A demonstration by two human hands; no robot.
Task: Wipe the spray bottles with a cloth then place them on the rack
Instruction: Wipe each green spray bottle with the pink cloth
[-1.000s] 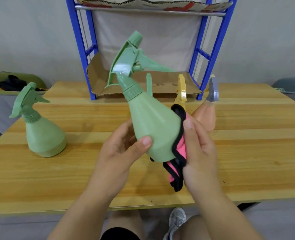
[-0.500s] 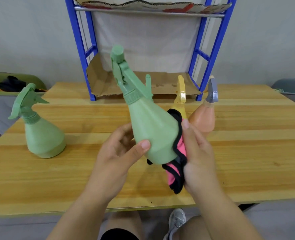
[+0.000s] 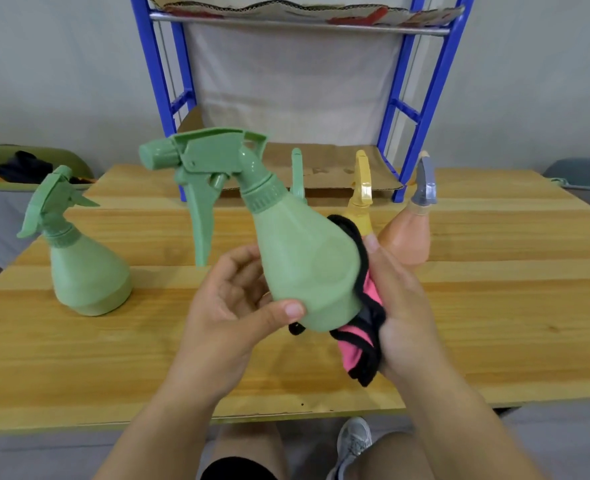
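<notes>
A green spray bottle (image 3: 304, 261) is held tilted above the table, its nozzle pointing left. My left hand (image 3: 231, 306) grips its base, thumb across the front. My right hand (image 3: 401, 306) presses a pink cloth with black trim (image 3: 363, 337) against the bottle's right side. A second green bottle (image 3: 85, 265) stands at the table's left. Behind the held bottle I see the tops of another green bottle (image 3: 297, 174) and a yellow one (image 3: 361, 192), plus an orange bottle with a grey nozzle (image 3: 411, 237). The blue rack (image 3: 421, 109) stands at the back.
The wooden table (image 3: 511, 306) reaches toward me, its front edge just above my knees. Cardboard (image 3: 321, 164) lines the rack's bottom shelf, and another cardboard sheet lies on the upper shelf. A green bin with dark cloth (image 3: 20, 168) sits at the far left.
The held bottle has been turned in my hands: its sprayer head swung from pointing up and away to pointing left. The cloth stays pressed on the bottle's right side.
</notes>
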